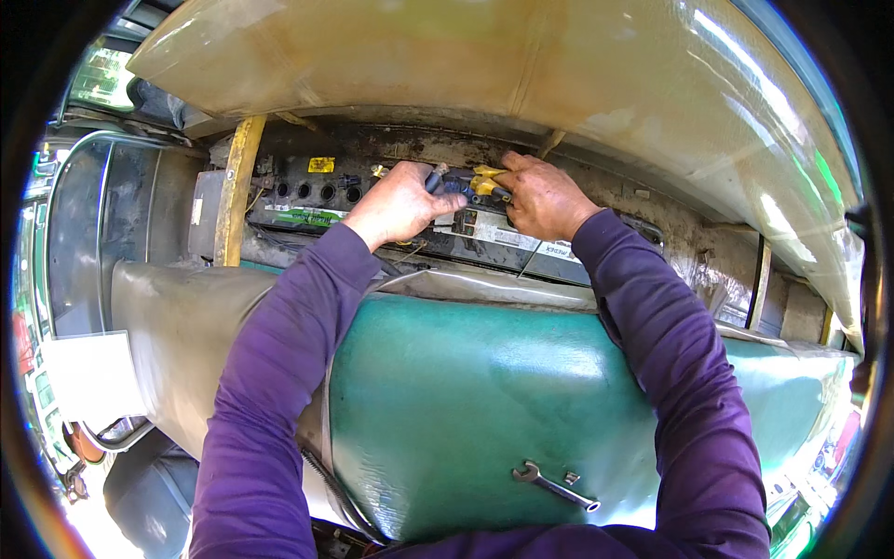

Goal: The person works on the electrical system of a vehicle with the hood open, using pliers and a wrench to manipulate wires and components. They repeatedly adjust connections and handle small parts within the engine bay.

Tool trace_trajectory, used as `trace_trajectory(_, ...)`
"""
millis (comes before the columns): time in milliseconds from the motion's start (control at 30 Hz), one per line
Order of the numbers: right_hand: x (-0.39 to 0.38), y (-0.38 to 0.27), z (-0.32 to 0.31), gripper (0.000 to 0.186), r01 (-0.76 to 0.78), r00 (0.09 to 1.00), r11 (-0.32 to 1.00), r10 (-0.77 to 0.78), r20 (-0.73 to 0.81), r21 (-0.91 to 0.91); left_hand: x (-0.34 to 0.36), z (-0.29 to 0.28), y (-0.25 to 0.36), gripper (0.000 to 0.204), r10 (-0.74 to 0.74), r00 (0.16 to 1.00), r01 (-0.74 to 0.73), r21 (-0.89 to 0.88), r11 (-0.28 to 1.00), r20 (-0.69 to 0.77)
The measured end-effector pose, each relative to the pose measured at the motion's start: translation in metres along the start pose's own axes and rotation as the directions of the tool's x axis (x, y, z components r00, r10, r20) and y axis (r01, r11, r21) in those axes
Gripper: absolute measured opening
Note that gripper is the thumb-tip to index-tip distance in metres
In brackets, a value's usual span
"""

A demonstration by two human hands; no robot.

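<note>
My left hand [402,203] is closed over the battery, thumb and forefinger pinched around a short dark cable end [434,181]. To its right, my right hand [545,197] grips a yellow-and-black handled tool [488,183] that looks like pliers. Its jaws meet the dark parts between my hands, where detail is hard to make out. Below lies a long black battery [466,244] with pale labels, set in a recessed compartment. Several round dark openings and a yellow label [321,165] show on its left part.
A tan padded panel [419,56] is raised over the compartment, with a yellow post [240,191] at left. A green padded seat [466,401] lies in front; on it rest a combination wrench [557,486] and a small metal piece [571,477].
</note>
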State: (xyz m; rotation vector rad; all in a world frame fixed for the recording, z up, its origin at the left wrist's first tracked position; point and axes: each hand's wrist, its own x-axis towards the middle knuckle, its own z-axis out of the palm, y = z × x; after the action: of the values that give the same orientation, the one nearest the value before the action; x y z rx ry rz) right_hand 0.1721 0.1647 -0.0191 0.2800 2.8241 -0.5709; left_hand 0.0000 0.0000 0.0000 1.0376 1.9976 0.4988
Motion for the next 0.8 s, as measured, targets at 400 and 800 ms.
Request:
trace_trajectory(400, -0.001, -0.001, -0.005, 0.025, 0.053, 0.994, 0.981, -0.035, -0.101, 0.188, -0.003, -0.014, -0.008, 0.022, 0.281, 0.889, -0.156, 0.337, 0.928, -0.362)
trace_trajectory(800, -0.026, 0.019, -0.011, 0.029, 0.225, 0.974, 0.941, -0.216, -0.065, 0.254, -0.003, -0.017, -0.005, 0.026, 0.320, 0.918, -0.285, 0.171, 0.943, -0.233)
